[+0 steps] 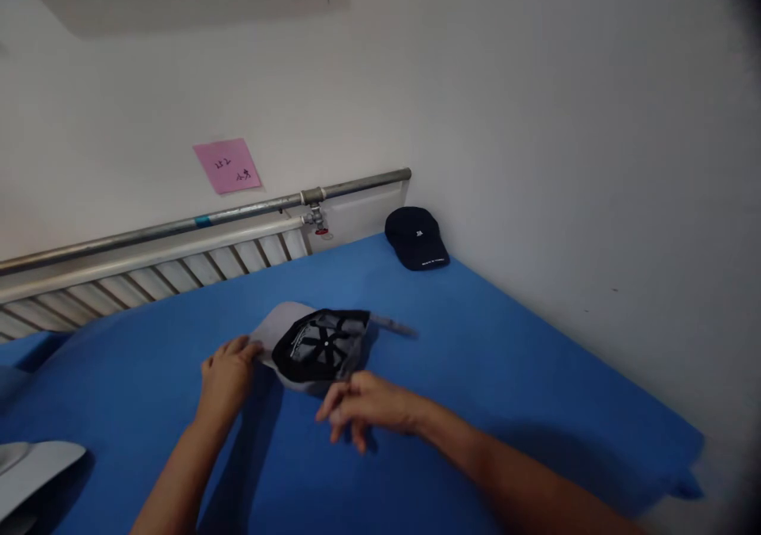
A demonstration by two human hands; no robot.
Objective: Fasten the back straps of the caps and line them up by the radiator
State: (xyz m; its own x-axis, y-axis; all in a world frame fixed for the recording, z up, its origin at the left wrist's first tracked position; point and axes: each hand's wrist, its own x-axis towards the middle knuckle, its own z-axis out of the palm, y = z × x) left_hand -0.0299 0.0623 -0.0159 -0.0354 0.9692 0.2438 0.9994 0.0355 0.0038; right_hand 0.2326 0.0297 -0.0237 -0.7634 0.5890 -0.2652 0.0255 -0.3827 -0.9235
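Observation:
A light grey baseball cap (279, 325) lies upside down on the blue cover, showing its dark sweatband and the taped seams inside the crown. Its loose back strap (393, 326) sticks out to the right. At the brim's left edge, my left hand (229, 370) is closed with the brim pinched between thumb and fingers. Just below the near side of the crown is my right hand (364, 405), its fingers apart and pointing left. It is close to the cap's rim; whether it touches the rim I cannot tell.
A black cap (414, 236) rests in the far corner by the wall. White headwear with a wide brim (44, 471) shows at the lower left. Behind the blue-covered surface (476, 345) run a radiator (178, 269), a metal pipe (250, 211) and a valve (317, 216).

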